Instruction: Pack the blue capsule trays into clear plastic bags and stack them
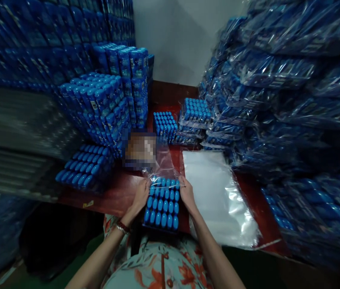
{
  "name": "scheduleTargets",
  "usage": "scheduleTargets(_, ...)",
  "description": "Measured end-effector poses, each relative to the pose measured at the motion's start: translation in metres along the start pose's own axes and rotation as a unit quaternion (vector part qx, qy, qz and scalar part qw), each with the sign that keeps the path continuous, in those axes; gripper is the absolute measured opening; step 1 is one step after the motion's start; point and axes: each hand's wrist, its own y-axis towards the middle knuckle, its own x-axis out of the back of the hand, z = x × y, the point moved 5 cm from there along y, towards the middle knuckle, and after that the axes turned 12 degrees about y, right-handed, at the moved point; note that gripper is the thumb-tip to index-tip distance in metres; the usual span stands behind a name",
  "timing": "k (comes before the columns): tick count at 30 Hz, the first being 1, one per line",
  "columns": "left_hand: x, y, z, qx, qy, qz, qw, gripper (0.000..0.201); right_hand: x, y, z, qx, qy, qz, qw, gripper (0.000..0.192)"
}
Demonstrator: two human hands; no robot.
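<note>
i see my left hand (140, 195) and my right hand (187, 195) on either side of a block of blue tubes (162, 205) standing upright in rows at the near edge of the red desk (114, 194). the fingers of both hands are curled closed, each pinching the edge of a clear plastic bag (163, 162) whose mouth sits over the far rows of the block; the rest of the bag trails toward the middle of the desk. just beside my right hand lies a flat stack of clear bags (218, 196), hanging over the near edge. at the left edge of the desk a loose block of tubes (85, 166) lies tilted. toward the far edge stand two more blocks (165, 124), one of them already wrapped. bagged bundles (278, 100) are heaped high along the right edge, and stacked tubes (103, 100) rise at the far left corner.
</note>
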Motion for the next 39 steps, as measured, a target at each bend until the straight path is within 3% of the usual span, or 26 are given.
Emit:
scheduleTargets(7, 0.005, -0.049, 0.026, 0.064, -0.051, -0.043, 0.996, 0.041, -0.008, -0.047, 0.009, -0.004, 0.046, 0.054, 0.997, 0.041)
scheduleTargets(11, 0.012, -0.04, 0.031, 0.059, -0.134, -0.013, 0.989, 0.041, -0.009, -0.039, 0.007, -0.023, 0.092, 0.084, 0.992, 0.036)
scheduleTargets(14, 0.01, -0.023, 0.035, 0.078, -0.189, -0.006, 0.979, 0.039, -0.009, -0.027, -0.007, -0.075, 0.117, 0.068, 0.988, 0.032)
scheduleTargets(18, 0.001, -0.015, 0.04, 0.107, -0.184, -0.04, 0.976, 0.028, -0.009, -0.028, -0.023, -0.111, 0.121, 0.031, 0.986, 0.026)
scheduleTargets(21, -0.003, -0.025, 0.039, 0.11, -0.17, -0.03, 0.979, 0.023, -0.002, -0.039, -0.023, -0.084, 0.071, 0.006, 0.994, 0.026)
scheduleTargets(24, 0.002, -0.042, 0.032, 0.083, -0.111, 0.001, 0.99, 0.031, 0.004, -0.053, -0.013, -0.04, 0.0, 0.037, 0.999, 0.031)
scheduleTargets(26, 0.008, -0.052, 0.026, 0.071, 0.001, 0.03, 0.997, 0.036, 0.007, -0.062, -0.006, -0.03, -0.025, 0.077, 0.996, 0.033)
scheduleTargets(29, 0.014, -0.057, 0.019, 0.088, 0.201, 0.083, 0.972, 0.042, 0.011, -0.069, 0.005, -0.025, -0.104, 0.104, 0.989, 0.031)
scheduleTargets(31, 0.021, -0.052, 0.01, 0.069, 0.264, 0.064, 0.96, 0.046, 0.013, -0.068, 0.014, -0.015, -0.189, 0.1, 0.977, 0.032)
scheduleTargets(34, 0.032, -0.035, -0.007, -0.022, 0.298, -0.019, 0.954, 0.047, 0.015, -0.059, 0.03, 0.036, -0.268, 0.069, 0.96, 0.031)
scheduleTargets(36, 0.035, -0.024, -0.015, -0.085, 0.328, -0.035, 0.94, 0.048, 0.014, -0.053, 0.038, 0.083, -0.255, 0.056, 0.962, 0.026)
scheduleTargets(39, 0.037, -0.01, -0.021, -0.163, 0.36, -0.003, 0.919, 0.049, 0.014, -0.05, 0.044, 0.137, -0.189, 0.074, 0.97, 0.023)
